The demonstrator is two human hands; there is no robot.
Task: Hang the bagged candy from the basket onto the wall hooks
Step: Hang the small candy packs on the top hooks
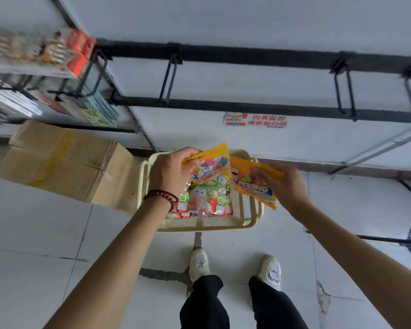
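A cream plastic basket [244, 224] stands on the floor below the wall. My left hand [170, 173] pinches the top edge of an orange candy bag [214, 165] above the basket. My right hand [287, 186] grips a second orange candy bag [252, 186] over the basket's right side. Several green and red candy bags [202, 198] lie in the basket under them. Black wire hooks [169, 79] [345, 89] stick out empty from black rails [247, 55] on the white wall above.
A cardboard box [64, 162] sits on the floor left of the basket. Hooks at the upper left carry hanging packets [40, 53]. A red sticker [255, 120] is on the wall. My feet in white shoes [199, 264] stand on the tiled floor before the basket.
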